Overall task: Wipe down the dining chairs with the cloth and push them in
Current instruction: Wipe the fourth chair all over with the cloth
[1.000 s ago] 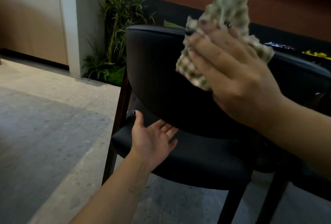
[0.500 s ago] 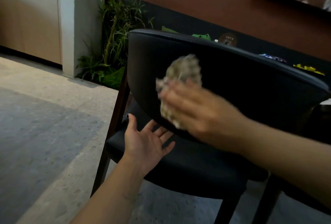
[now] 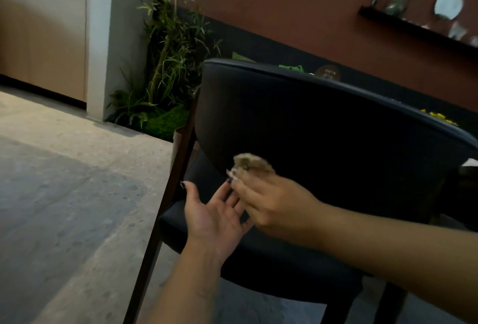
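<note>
Room: brown wall with a dark shelf (image 3: 413, 29) of ornaments, a leafy plant (image 3: 168, 70) in the corner, pale stone floor (image 3: 64, 194).
Chair: the dining chair (image 3: 323, 142) stands near the camera with its back toward the viewer; the seat runs away toward a dark surface (image 3: 388, 90) beyond it, so it looks not yet pushed in.
Chair axis: the curved backrest's long axis runs left to right, sloping down to the right in this tilted view; legs upright.
Cloth: a bunched checked cloth (image 3: 249, 162) sits at the backrest's lower edge, on its left part.
Right hand: the right hand (image 3: 274, 204) has its fingers curled round the cloth, probably to bear on the padding; blurred.
Left hand: the left hand (image 3: 214, 217) lies palm up, fingers spread, holding nothing, beside the seat edge under the backrest, likely steadying the chair.
Stage: backrest wiping seems under way.
</note>
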